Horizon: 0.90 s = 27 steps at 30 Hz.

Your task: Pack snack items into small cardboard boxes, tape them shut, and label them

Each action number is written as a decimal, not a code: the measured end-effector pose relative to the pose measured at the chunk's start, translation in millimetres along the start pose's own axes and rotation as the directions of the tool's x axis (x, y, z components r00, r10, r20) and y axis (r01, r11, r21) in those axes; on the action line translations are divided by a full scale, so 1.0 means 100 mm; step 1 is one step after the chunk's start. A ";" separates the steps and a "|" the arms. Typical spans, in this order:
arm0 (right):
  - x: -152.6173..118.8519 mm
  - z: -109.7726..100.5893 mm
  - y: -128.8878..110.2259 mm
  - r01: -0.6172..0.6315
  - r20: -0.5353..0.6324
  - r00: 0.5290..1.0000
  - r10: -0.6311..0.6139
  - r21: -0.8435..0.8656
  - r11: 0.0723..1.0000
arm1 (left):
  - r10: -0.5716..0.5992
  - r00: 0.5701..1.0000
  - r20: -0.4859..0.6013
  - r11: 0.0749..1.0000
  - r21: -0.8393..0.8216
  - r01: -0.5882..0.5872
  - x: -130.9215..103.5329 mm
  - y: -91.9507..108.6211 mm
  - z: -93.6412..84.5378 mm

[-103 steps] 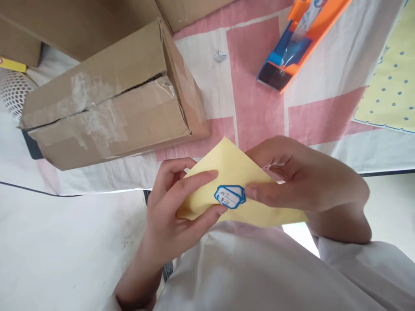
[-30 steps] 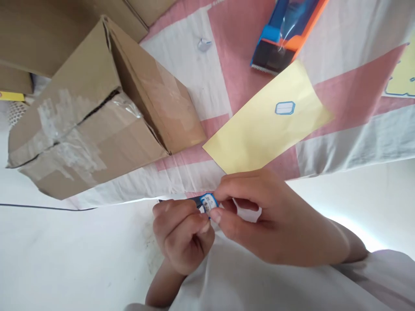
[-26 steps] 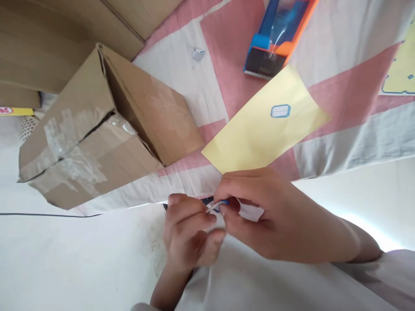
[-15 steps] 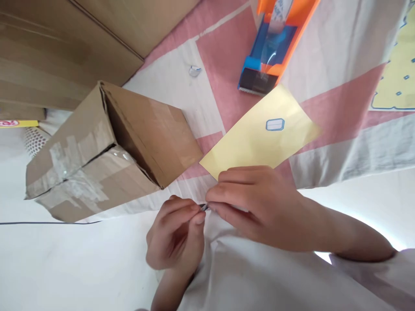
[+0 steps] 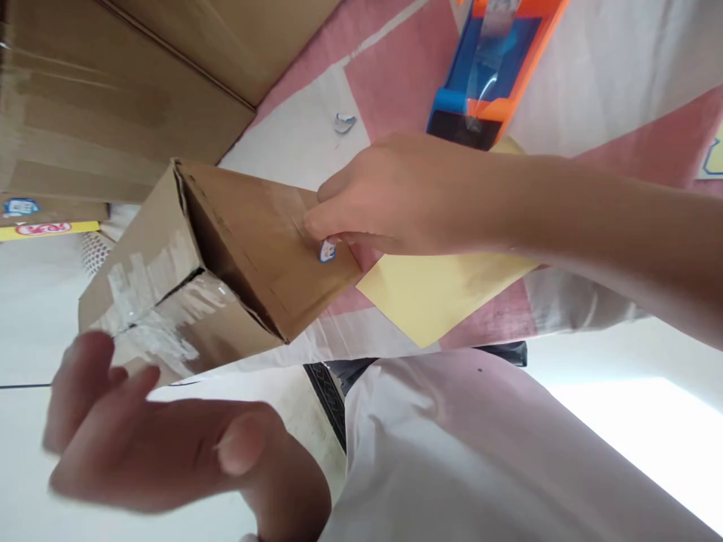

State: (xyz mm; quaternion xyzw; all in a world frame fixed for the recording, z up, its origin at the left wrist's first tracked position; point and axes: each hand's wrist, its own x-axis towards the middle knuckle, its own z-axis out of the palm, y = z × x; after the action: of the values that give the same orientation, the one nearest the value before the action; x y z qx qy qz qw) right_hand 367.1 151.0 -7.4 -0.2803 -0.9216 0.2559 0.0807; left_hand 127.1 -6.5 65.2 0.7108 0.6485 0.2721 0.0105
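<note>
My right hand (image 5: 378, 199) reaches over the flap of an open cardboard box (image 5: 271, 241), fingers closed on a small blue-edged sticker (image 5: 327, 250) at the flap's right side. Low on the left, my left hand (image 5: 163, 444) is raised near the box's taped side, somewhat blurred, its fingers apart and nothing between them. A yellow paper sheet (image 5: 434, 293) lies on the cloth, partly under my right forearm. The blue outlined label on that sheet is hidden from view.
An orange and blue tape dispenser (image 5: 486, 68) stands beyond my right forearm. A small scrap (image 5: 344, 123) lies on the red and white cloth (image 5: 395, 75). Large cardboard boxes (image 5: 124, 98) fill the upper left. Another yellow sheet (image 5: 715, 158) shows at the right edge.
My hands have parted: the right moved up onto the box flap with the small sticker, the left swung down and left and opened. The view has shifted slightly.
</note>
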 end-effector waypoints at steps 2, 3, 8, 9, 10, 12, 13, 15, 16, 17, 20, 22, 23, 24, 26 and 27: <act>0.06 0.07 0.02 0.045 -0.052 0.997 -0.048 -0.058 0.997 | 0.207 0.944 -0.257 0.976 -0.015 -0.218 0.10 -0.14 0.36; 0.07 0.10 0.02 0.052 -0.072 0.996 -0.058 -0.081 0.995 | 0.255 0.912 -0.322 0.962 -0.012 -0.273 0.14 -0.19 0.51; 0.09 0.12 -0.06 -0.027 -0.067 0.998 0.019 -0.119 0.992 | 0.198 0.883 -0.426 0.970 -0.046 -0.239 0.19 -0.20 0.75; 0.09 0.11 -0.08 -0.058 -0.065 0.997 0.051 -0.106 0.993 | 0.189 0.881 -0.434 0.971 -0.053 -0.234 0.20 -0.18 0.74; 0.09 0.10 -0.09 -0.089 -0.062 0.995 0.083 -0.088 0.992 | 0.187 0.881 -0.434 0.971 -0.052 -0.232 0.20 -0.17 0.73; 0.10 0.07 -0.12 -0.128 -0.070 0.990 0.125 -0.044 0.991 | 0.191 0.884 -0.426 0.974 -0.032 -0.225 0.21 -0.17 0.71; 0.11 0.07 -0.13 -0.134 -0.069 0.989 0.132 -0.015 0.991 | 0.190 0.887 -0.421 0.976 -0.016 -0.217 0.21 -0.17 0.71; 0.12 0.08 -0.12 -0.136 -0.065 0.988 0.141 0.070 0.988 | 0.189 0.897 -0.399 0.980 0.025 -0.195 0.21 -0.18 0.71; 0.12 0.09 -0.10 -0.149 -0.072 0.985 0.159 0.122 0.981 | 0.184 0.904 -0.386 0.982 0.044 -0.181 0.20 -0.18 0.71; 0.12 0.11 -0.09 -0.179 -0.098 0.975 0.198 0.172 0.969 | 0.177 0.912 -0.370 0.984 0.055 -0.169 0.19 -0.18 0.71; 0.07 0.19 -0.12 -0.237 -0.245 0.916 0.318 0.310 0.921 | 0.149 0.928 -0.341 0.989 0.052 -0.140 0.17 -0.18 0.68; -0.01 0.29 -0.23 -0.184 -0.315 0.889 0.331 0.416 0.890 | 0.136 0.942 -0.306 0.991 0.036 -0.131 0.16 -0.17 0.65; -0.06 0.35 -0.32 -0.146 -0.320 0.889 0.327 0.478 0.866 | 0.122 0.950 -0.288 0.992 0.023 -0.121 0.15 -0.16 0.65; -0.12 0.41 -0.41 -0.122 -0.312 0.890 0.333 0.539 0.833 | 0.104 0.955 -0.277 0.994 0.007 -0.106 0.14 -0.16 0.64; -0.20 0.53 -0.59 -0.119 -0.280 0.886 0.369 0.632 0.765 | 0.074 0.960 -0.269 0.996 -0.032 -0.085 0.13 -0.13 0.64; -0.22 0.59 -0.66 -0.135 -0.258 0.884 0.389 0.657 0.742 | 0.059 0.959 -0.277 0.997 -0.038 -0.072 0.12 -0.12 0.65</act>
State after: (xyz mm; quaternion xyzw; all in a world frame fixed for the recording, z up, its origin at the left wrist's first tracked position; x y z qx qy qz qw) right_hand 336.4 66.7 -23.7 -0.4112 -0.7014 0.4945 0.3074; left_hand 142.3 28.4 9.8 0.6867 0.6132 0.3838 -0.0719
